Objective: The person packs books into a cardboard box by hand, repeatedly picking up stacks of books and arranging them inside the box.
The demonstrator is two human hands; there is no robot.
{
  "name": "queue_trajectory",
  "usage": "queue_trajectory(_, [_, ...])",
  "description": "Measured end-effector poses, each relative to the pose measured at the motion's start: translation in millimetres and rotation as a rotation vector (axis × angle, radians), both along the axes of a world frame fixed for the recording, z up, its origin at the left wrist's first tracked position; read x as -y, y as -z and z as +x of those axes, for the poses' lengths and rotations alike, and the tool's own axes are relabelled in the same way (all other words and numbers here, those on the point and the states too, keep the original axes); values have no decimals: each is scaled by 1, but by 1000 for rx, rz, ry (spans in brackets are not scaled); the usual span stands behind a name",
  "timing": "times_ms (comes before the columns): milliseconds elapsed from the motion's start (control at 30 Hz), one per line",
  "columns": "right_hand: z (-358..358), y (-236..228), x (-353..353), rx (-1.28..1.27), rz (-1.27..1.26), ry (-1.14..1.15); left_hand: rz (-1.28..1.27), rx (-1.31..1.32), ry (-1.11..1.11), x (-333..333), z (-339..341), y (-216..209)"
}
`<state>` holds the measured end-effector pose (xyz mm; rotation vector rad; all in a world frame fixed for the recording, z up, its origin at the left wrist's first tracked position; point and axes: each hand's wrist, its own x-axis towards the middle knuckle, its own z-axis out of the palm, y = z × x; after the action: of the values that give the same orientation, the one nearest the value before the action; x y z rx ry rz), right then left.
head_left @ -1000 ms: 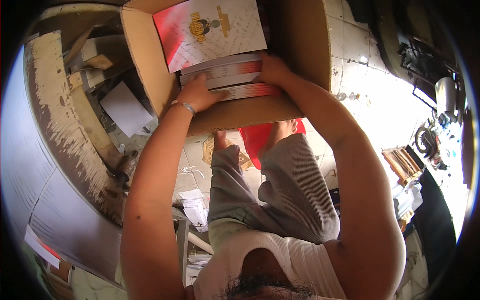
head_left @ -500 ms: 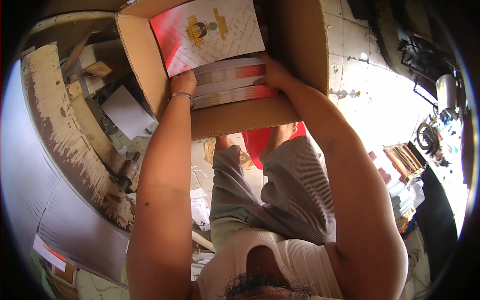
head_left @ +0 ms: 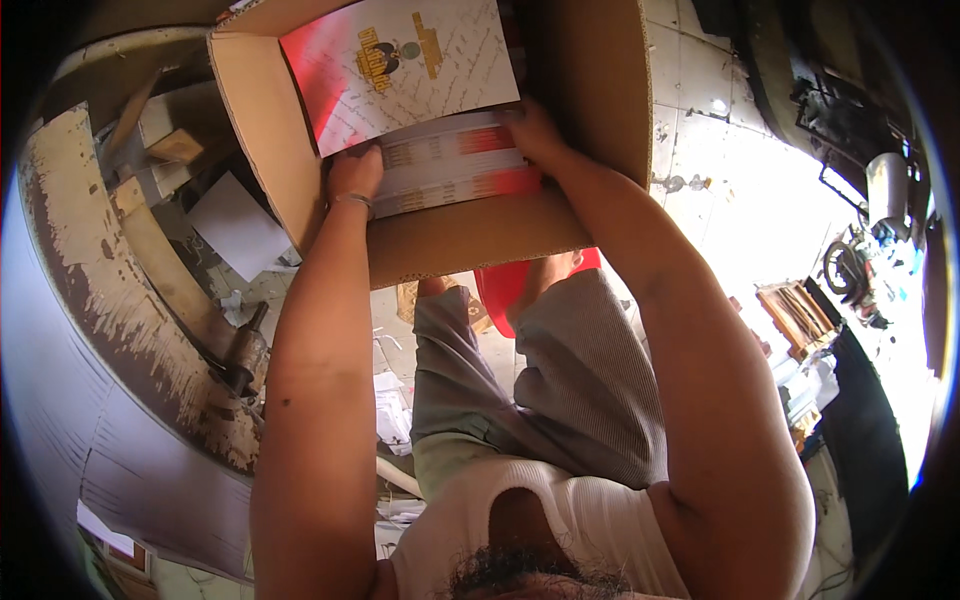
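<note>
An open cardboard box (head_left: 480, 245) is before me, with both my hands inside it. A white and red booklet (head_left: 460, 95) lies cover up in its far part. Nearer to me, booklets stand packed on edge in rows (head_left: 435, 148), their pale and red edges showing. My left hand (head_left: 356, 172), with a bracelet at the wrist, is closed at the left end of the rows. My right hand (head_left: 533, 135) is curled round their right end, by the box's right wall. The fingertips of both hands are partly hidden among the booklets.
A red plastic seat or stool (head_left: 500, 295) shows under the box beside my feet. On the left runs a worn, peeling bench edge (head_left: 80, 290), with a white sheet (head_left: 238, 225) beyond it. Papers and a wooden frame (head_left: 798, 315) lie at the right, near a motorbike (head_left: 850, 270).
The box and both hands appear slightly farther left in view. My right hand's fingers have slipped deeper behind the booklets' end; the left hand stays at its end.
</note>
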<state>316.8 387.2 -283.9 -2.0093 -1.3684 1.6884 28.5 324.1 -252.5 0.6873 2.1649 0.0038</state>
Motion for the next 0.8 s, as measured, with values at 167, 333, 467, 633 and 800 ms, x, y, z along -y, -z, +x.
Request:
queue_trajectory(167, [-12, 9, 1, 191, 66, -45, 193, 128, -76, 5, -16, 11])
queue_trajectory(333, [5, 48, -3, 89, -213, 0, -32, 141, -56, -6, -2, 7])
queue_trajectory(467, [4, 61, -9, -184, -312, 219, -61, 148, -193, -6, -20, 39])
queue_trajectory(633, [-12, 29, -9, -290, -533, 305, -60, 188, -339, -3, -6, 12])
queue_trajectory(800, [3, 49, -4, -355, -414, 341, 220, 303, -219, -4, 5, 8])
